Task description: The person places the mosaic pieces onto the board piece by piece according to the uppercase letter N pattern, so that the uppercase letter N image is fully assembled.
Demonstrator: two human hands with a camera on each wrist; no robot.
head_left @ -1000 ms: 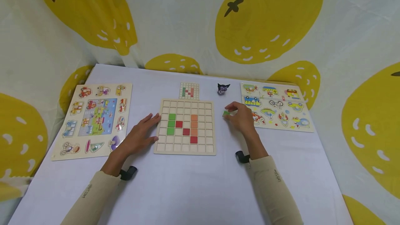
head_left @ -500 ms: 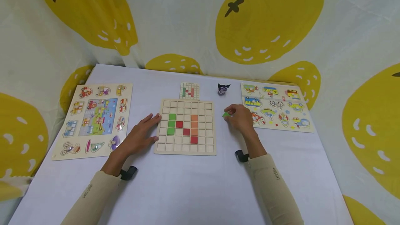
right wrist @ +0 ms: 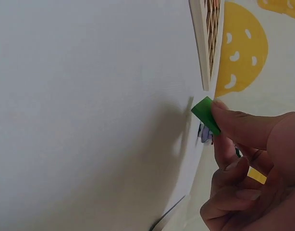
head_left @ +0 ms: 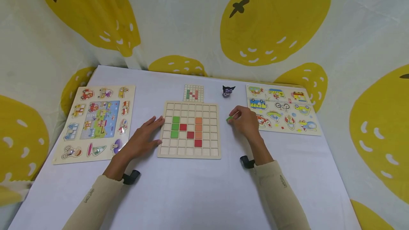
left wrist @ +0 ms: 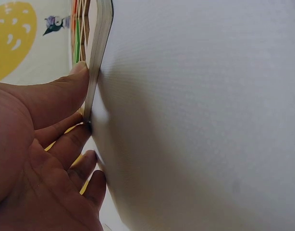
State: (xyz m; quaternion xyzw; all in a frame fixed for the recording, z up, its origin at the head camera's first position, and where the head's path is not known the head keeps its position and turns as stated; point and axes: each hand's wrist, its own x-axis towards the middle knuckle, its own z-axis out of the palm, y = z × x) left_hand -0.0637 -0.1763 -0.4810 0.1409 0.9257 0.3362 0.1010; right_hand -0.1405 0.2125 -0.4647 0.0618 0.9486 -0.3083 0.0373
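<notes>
Between thumb and fingers, my right hand [head_left: 246, 121] pinches a small green block [right wrist: 205, 114], just right of the wooden grid board [head_left: 188, 154]. My left hand [head_left: 142, 141] rests at the board's left edge with fingers spread; in the left wrist view its thumb and fingertips touch the edge. Set in the grid are green tiles [head_left: 175, 126] in a column, red tiles [head_left: 190, 135] on a diagonal and orange tiles [head_left: 198, 127] in a second column. Behind the board lies a small pattern card [head_left: 193, 93] printed with a similar coloured pattern.
A vehicle puzzle board [head_left: 96, 123] lies at the left of the white table [head_left: 191, 194], and another puzzle board [head_left: 282, 111] lies at the right, beyond my right hand. A small dark figure [head_left: 228, 91] stands behind. A lemon-print cloth [head_left: 179, 17] hangs at the back.
The green block turns in my right fingers, from its face showing to a narrower side, and shifts slightly. My left hand and the grid board stay in place.
</notes>
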